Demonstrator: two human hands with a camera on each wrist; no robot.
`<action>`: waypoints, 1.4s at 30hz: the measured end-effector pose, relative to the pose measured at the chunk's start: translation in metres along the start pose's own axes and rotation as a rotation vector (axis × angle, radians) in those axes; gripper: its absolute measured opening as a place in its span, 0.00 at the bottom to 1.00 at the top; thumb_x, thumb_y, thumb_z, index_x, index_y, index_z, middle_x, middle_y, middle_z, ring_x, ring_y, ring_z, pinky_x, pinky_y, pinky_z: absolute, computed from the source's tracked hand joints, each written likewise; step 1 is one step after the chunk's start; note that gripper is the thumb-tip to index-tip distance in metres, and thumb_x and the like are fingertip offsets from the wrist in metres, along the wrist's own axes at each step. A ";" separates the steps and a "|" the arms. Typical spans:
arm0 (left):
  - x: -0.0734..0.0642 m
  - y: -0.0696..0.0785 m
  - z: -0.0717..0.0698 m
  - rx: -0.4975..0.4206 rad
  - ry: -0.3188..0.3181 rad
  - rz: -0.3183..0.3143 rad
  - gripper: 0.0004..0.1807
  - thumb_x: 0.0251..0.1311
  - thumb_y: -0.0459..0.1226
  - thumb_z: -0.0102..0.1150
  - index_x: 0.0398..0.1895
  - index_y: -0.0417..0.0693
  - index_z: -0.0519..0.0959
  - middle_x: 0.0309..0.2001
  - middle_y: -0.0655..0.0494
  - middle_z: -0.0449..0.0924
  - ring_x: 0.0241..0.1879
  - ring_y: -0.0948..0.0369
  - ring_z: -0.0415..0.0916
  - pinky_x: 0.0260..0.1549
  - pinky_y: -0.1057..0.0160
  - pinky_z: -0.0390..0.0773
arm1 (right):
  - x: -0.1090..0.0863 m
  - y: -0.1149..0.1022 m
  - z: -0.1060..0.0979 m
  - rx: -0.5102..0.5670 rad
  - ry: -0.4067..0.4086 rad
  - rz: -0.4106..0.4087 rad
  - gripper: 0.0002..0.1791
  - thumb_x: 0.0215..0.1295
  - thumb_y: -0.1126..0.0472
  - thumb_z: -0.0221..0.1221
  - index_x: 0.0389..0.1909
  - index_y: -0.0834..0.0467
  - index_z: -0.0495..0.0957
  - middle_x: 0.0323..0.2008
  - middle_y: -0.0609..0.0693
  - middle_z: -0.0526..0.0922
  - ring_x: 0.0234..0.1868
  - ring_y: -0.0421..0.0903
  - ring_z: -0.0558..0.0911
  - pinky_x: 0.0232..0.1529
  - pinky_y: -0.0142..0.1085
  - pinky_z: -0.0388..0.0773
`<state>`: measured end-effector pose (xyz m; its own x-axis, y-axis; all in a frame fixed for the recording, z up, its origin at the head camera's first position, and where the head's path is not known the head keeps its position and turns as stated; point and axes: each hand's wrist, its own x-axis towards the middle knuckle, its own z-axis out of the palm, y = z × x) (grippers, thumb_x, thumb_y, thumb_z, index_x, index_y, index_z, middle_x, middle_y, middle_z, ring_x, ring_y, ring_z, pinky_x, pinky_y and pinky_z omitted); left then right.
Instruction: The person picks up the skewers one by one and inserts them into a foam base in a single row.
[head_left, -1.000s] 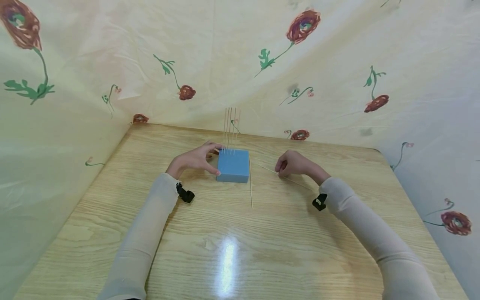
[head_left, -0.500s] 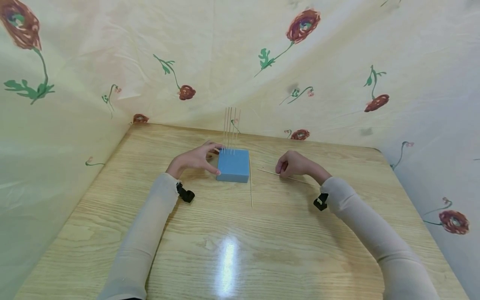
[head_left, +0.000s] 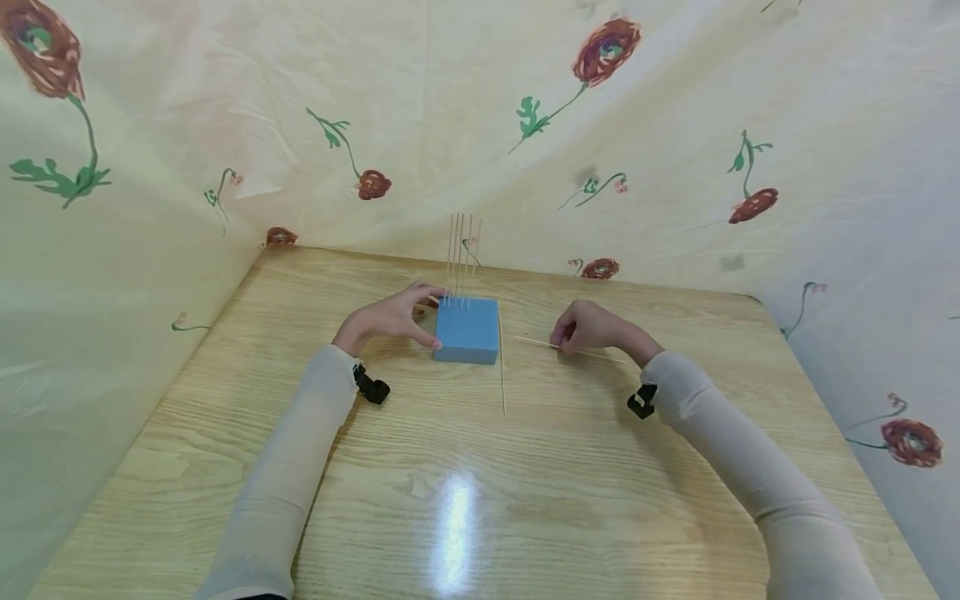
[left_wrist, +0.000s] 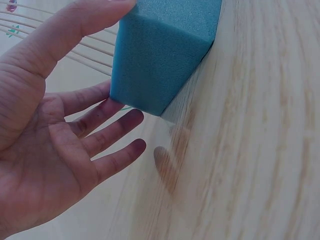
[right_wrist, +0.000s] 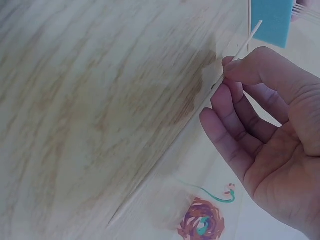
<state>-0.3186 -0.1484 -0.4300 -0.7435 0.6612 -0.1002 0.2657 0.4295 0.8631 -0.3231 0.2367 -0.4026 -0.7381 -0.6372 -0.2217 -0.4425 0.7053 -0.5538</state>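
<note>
A blue foam block (head_left: 467, 321) lies on the wooden table, with several thin sticks (head_left: 457, 258) standing upright along its back left edge. My left hand (head_left: 390, 318) holds the block's left side, thumb at the front corner and fingertips at the back one. In the left wrist view the outer fingers (left_wrist: 117, 162) spread away from the block. Right of the block, my right hand (head_left: 588, 327) pinches a thin wooden skewer (right_wrist: 247, 40) between thumb and fingertips. The skewer slants low over the table, one end pointing toward the block.
Another thin stick (head_left: 503, 387) runs along the block's right side toward the front of the table (head_left: 360, 500). A flower-printed sheet (head_left: 450, 108) hangs behind the table and along its sides. Dark wrist straps (head_left: 371, 385) show at both sleeves.
The skewer in my right hand has turned slightly, from a steeper slant to a flatter one. My left hand and the block stay in place.
</note>
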 end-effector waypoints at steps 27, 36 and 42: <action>0.000 -0.002 0.000 0.006 -0.016 0.013 0.50 0.58 0.37 0.75 0.80 0.46 0.56 0.77 0.45 0.50 0.76 0.43 0.52 0.72 0.40 0.60 | 0.000 -0.013 -0.012 0.044 -0.008 0.011 0.05 0.60 0.72 0.64 0.36 0.66 0.87 0.32 0.54 0.88 0.31 0.41 0.81 0.33 0.30 0.79; -0.001 -0.002 0.000 0.016 -0.012 0.008 0.51 0.57 0.37 0.75 0.80 0.47 0.56 0.77 0.46 0.50 0.76 0.44 0.52 0.72 0.40 0.61 | -0.004 -0.018 -0.018 0.170 -0.006 0.043 0.07 0.64 0.72 0.63 0.41 0.71 0.84 0.35 0.62 0.87 0.33 0.44 0.83 0.37 0.36 0.83; -0.001 -0.002 0.000 0.009 -0.013 0.018 0.50 0.58 0.36 0.74 0.80 0.45 0.56 0.77 0.45 0.50 0.76 0.42 0.51 0.72 0.39 0.60 | -0.004 -0.020 -0.021 0.191 0.001 0.029 0.07 0.65 0.71 0.63 0.41 0.72 0.82 0.35 0.64 0.86 0.32 0.46 0.83 0.38 0.44 0.85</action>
<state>-0.3182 -0.1497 -0.4320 -0.7308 0.6764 -0.0910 0.2842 0.4228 0.8605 -0.3213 0.2315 -0.3736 -0.7501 -0.6166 -0.2389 -0.3162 0.6518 -0.6894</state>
